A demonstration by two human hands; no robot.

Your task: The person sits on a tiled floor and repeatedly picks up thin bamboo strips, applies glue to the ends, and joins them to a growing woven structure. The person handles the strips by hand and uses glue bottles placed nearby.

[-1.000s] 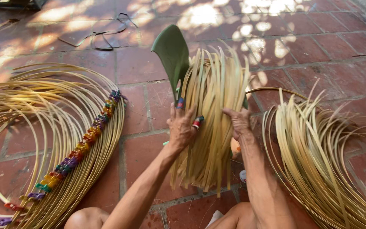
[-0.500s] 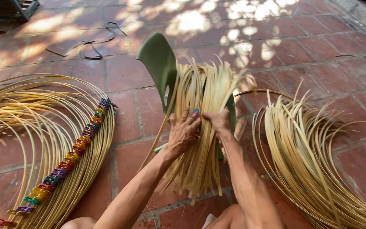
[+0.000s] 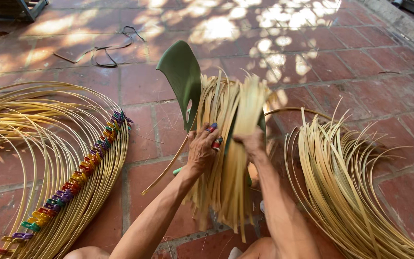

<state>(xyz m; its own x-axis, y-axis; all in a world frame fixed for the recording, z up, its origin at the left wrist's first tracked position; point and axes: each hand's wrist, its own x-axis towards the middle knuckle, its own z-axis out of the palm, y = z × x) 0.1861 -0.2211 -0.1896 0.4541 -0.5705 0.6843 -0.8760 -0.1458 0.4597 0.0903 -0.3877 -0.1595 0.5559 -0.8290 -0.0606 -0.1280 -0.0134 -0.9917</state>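
Red brick floor (image 3: 341, 62), sun-dappled. We find the bundle of pale flat bamboo strips (image 3: 231, 144) draped over a green plastic chair back (image 3: 182, 76); left hand (image 3: 202, 149) and right hand (image 3: 252, 143) both clench it. Advisable: keep strips aligned, grip even.

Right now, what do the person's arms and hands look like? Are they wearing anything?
Both arms are bare, with no sleeves, gloves, watch or bracelet in view. The left hand has small coloured bands or caps on its fingertips, red and blue. The right hand shows nothing worn. The forearms look thin, and the knuckles are wrinkled.
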